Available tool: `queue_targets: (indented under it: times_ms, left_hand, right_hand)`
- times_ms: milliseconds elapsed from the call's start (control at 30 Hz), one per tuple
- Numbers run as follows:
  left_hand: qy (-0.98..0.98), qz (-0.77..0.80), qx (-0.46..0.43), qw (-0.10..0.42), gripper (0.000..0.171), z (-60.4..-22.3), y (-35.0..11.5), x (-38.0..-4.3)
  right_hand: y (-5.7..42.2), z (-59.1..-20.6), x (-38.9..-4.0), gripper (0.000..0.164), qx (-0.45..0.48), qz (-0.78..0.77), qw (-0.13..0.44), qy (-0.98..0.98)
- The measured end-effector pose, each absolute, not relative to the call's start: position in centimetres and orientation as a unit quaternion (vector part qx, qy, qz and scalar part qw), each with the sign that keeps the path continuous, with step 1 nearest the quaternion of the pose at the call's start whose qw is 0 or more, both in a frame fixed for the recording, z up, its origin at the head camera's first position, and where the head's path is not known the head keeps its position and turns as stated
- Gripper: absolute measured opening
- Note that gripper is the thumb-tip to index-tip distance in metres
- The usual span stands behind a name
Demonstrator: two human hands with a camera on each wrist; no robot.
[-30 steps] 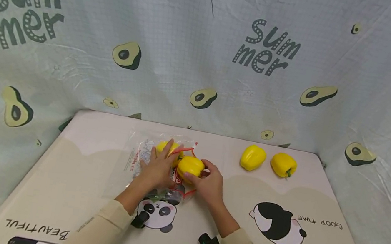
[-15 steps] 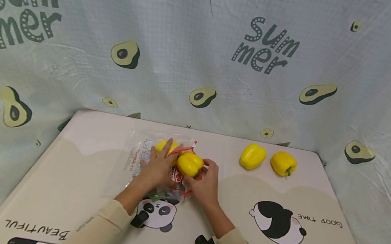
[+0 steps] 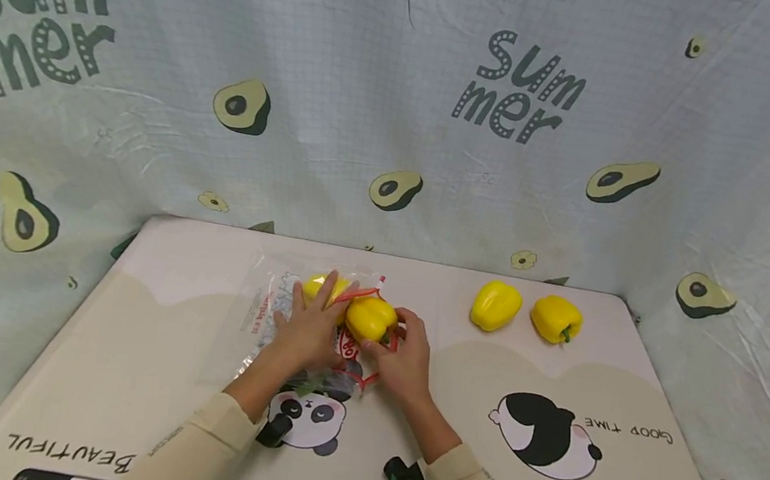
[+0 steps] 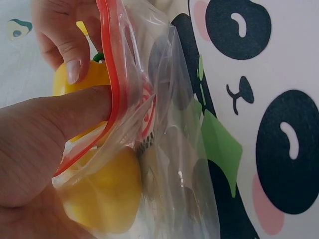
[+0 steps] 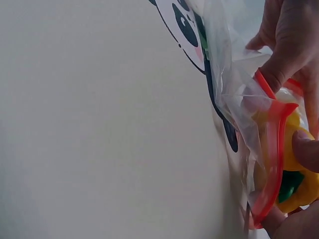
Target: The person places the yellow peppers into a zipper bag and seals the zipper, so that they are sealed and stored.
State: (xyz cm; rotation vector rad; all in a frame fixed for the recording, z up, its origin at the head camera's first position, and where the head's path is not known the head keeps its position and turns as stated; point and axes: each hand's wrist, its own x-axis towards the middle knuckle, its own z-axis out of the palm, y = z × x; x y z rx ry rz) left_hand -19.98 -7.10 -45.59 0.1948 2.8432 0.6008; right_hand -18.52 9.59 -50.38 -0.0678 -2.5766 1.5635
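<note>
- Head view: over the last second the yellow pepper [image 3: 370, 317] has been turned; its green stem [image 3: 386, 339], earlier on the side of the clear bag [image 3: 271, 318], now shows on the lower right. I judge this presents the blunt end to the bag's mouth, with the pepper not yet wholly inside.
- Head view: its long axis, stem to blunt end, slants from lower right to upper left. The right hand [image 3: 406, 365] grips it at the stem end. The left hand [image 3: 308, 338] has its fingers spread apart over the bag and the bagged pepper [image 3: 313, 287]. A pair of peppers [image 3: 497, 306] lies farther right on the counter [image 3: 158, 355].
- Left wrist view: the left thumb [image 4: 82, 109] lies extended against the red rim [image 4: 110, 59], and the bagged pepper shows through the plastic. The held pepper sits at the mouth, the right thumb [image 4: 73, 69] pressed on it, the stem just beside.
- Right wrist view: the stem faces this camera, ringed partly by the rim. The right hand is clamped on the pepper; some of its fingers are cut off by the edge.
</note>
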Motion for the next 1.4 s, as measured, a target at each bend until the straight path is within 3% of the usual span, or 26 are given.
queue_targets:
  times_ms: [367,1067,1400]
  left_hand:
    - [0.976,0.179,0.063,0.102,0.122,-45.4,-7.0,-20.1]
    - [0.98,0.173,0.064,0.08,0.122,-45.8,-7.2,-20.2]
    - [0.98,0.172,0.071,0.077,0.12,-45.7,-7.3,-20.1]
  right_hand:
    - [9.3,-50.1,-18.5,0.074,0.006,0.494,0.056,-0.868]
    - [9.2,-50.5,-19.0,0.053,-0.012,0.526,0.072,-0.847]
    - [8.7,-50.2,-19.6,0.056,-0.022,0.51,0.041,-0.859]
